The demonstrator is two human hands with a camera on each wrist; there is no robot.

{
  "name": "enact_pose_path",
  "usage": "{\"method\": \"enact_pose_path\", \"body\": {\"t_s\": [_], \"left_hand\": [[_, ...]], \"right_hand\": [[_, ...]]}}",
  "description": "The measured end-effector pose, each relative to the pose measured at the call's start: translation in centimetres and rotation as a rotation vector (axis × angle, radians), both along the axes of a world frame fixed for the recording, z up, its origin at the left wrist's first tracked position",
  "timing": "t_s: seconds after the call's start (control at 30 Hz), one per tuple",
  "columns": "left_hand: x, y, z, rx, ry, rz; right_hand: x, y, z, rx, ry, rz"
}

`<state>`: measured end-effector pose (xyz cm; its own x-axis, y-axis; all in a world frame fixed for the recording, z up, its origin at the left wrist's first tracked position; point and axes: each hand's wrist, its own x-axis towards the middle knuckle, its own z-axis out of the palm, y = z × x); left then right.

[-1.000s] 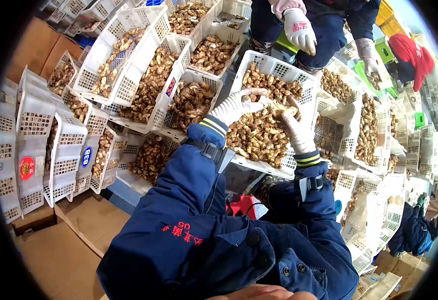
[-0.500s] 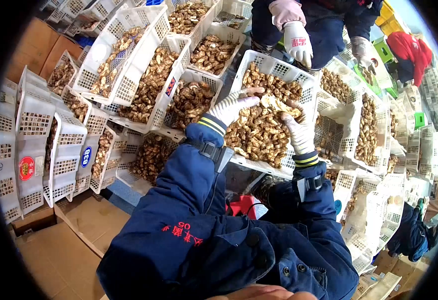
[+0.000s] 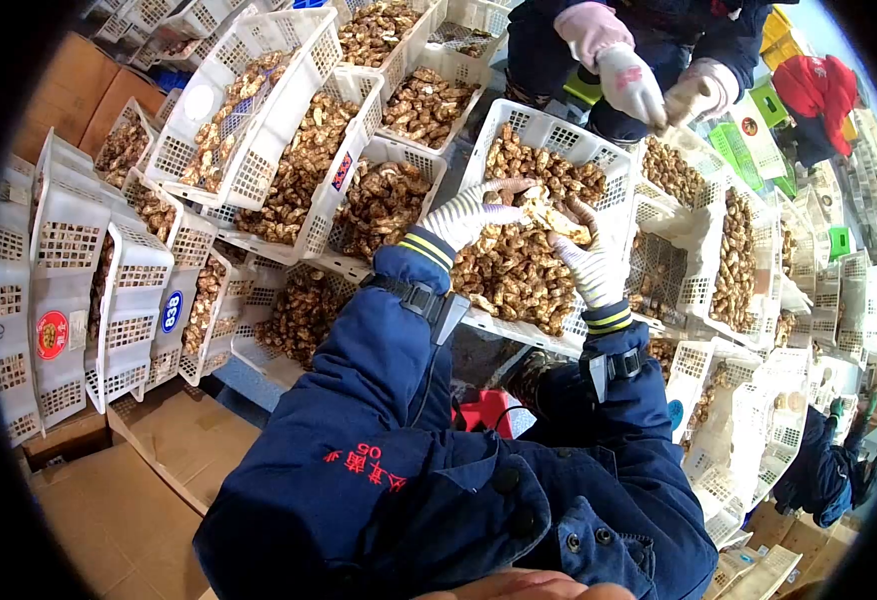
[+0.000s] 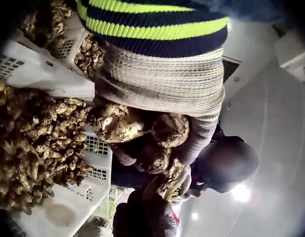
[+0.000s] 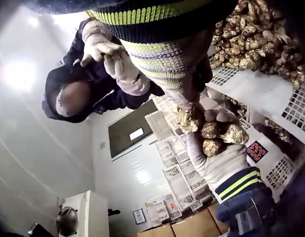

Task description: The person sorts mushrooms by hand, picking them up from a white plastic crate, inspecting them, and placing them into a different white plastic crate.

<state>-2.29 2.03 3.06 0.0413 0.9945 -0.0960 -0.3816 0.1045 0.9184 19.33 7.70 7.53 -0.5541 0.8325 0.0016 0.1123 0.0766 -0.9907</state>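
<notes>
Over the far half of the white crate (image 3: 569, 133), I am holding a mushroom clump (image 3: 557, 213) between both gloved hands. My left hand (image 3: 471, 215) is cupping one end, its grip curled around it, while my right hand (image 3: 587, 262) is grasping the other end. The clump's long axis is running hand to hand across the crate, dipping slightly toward the right hand, just above the heaped mushrooms (image 3: 514, 275).

Knobbly brown mushrooms (image 3: 551, 212) (clustered, aloft)
</notes>
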Motion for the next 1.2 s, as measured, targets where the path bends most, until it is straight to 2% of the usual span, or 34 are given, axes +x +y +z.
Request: {"method": "enact_pose_path", "body": {"t_s": [0.2, 0.43, 0.53, 0.63, 0.67, 0.7, 0.73, 0.8, 0.83, 0.9, 0.93, 0.97, 1.03, 1.1, 1.2], "left_hand": [[0.1, 0.0, 0.0, -0.038, -0.073, -0.028], [0.1, -0.2, 0.4, -0.045, -0.030, 0.001], [0.0, -0.5, 1.8, -0.015, 0.016, 0.039], [-0.1, -0.9, 2.1, -0.067, -0.058, 0.103], [-0.2, -0.6, 0.9, -0.083, -0.089, 0.137], [-0.3, -0.4, 0.2, -0.098, -0.120, 0.172], [-0.2, -0.3, 0.4, -0.200, -0.116, 0.278], [-0.6, -0.4, -0.4, -0.171, -0.214, 0.424], [-0.8, -0.4, -0.5, -0.157, -0.265, 0.498], [-1.1, -0.2, -1.1, -0.166, -0.323, 0.590], [-1.3, 0.0, -1.3, -0.159, -0.315, 0.592], [-1.3, 0.0, -1.7, -0.154, -0.308, 0.592], [-1.3, -0.1, -1.3, -0.185, -0.337, 0.543], [-1.4, 0.3, -2.7, -0.157, -0.377, 0.538], [-1.3, -0.1, -1.3, -0.219, -0.299, 0.559]], "right_hand": [[0.0, 0.0, -0.4, 0.083, -0.081, -0.041], [-0.1, -0.6, 1.2, 0.185, -0.228, -0.099], [0.1, -0.4, 0.9, 0.133, -0.225, -0.123], [0.7, 1.2, 0.0, 0.548, -0.210, -0.172], [1.3, 1.3, 0.1, 0.258, -0.153, -0.174], [2.2, 2.3, -1.1, 0.222, -0.181, -0.198], [2.8, 2.8, -1.3, 0.116, -0.103, -0.178], [4.3, 3.1, -0.7, -0.041, -0.019, -0.159], [5.4, 3.3, -1.1, -0.064, -0.010, -0.164], [8.2, 4.0, -1.3, 0.066, -0.176, -0.162], [9.8, 4.0, -1.3, 0.017, -0.178, -0.176], [11.6, 4.3, -1.1, -0.026, -0.298, -0.209], [15.0, 3.9, -1.2, 0.132, -0.323, -0.263], [20.2, 3.8, -3.5, -0.130, -0.118, -0.417], [27.3, 2.2, -6.5, -0.163, -0.177, -0.631]]}}
